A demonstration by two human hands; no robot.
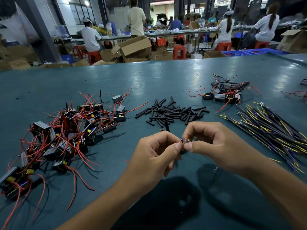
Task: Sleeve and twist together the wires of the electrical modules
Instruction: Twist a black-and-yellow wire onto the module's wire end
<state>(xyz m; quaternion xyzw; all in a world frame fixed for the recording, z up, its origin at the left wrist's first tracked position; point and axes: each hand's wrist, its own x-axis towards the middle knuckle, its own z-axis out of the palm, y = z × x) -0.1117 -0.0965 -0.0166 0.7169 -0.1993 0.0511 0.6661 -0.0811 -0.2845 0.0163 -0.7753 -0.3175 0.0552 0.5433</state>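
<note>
My table (166, 77) is teal. The modules (66, 130) trail red wires — yellow parts inside. Sleeves (172, 112) are black; the wire bundle (269, 130) runs yellow, purple and black.

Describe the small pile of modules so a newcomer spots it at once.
Start on the green table, far right, beyond the black sleeve pieces. The small pile of modules lies behind the yellow-and-purple wire bundle. It holds far fewer modules than the big left heap.

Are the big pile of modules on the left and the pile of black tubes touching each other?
Apart. The head view shows bare green table between the modules and the black tubes; only one red wire reaches toward them.
</note>
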